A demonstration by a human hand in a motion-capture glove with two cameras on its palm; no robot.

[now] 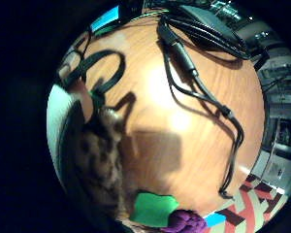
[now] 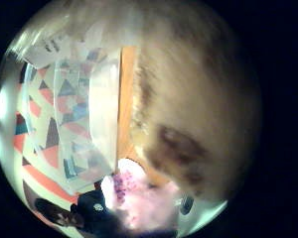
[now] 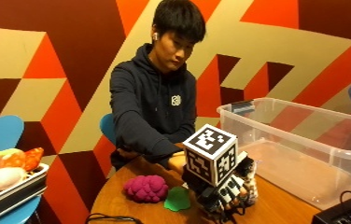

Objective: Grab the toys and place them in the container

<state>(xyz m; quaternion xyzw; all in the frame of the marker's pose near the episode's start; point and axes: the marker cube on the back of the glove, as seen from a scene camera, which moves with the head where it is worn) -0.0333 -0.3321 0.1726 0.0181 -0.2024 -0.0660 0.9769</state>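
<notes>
In the outside view my gloved right hand (image 3: 227, 192) is low over the round wooden table (image 3: 132, 210), just in front of the clear plastic container (image 3: 325, 154). Its fingers curl round a tan plush toy with brown spots (image 3: 249, 180). The same fur lies close against the palm (image 1: 103, 160) and fills much of the thumb side view (image 2: 198, 109). A knobbly purple toy (image 3: 145, 188) and a flat green toy (image 3: 177, 199) lie on the table beside the hand; both show at the table's edge too, the green toy (image 1: 153, 208) next to the purple toy (image 1: 186, 222). The container's wall (image 2: 92, 114) is near.
Black cables (image 1: 203, 87) snake across the far part of the tabletop, and a black box (image 3: 343, 214) sits at its right edge. A tray with several more toys (image 3: 8, 175) rests on a blue chair at the left. The person's bare hand (image 3: 177, 162) rests on the table.
</notes>
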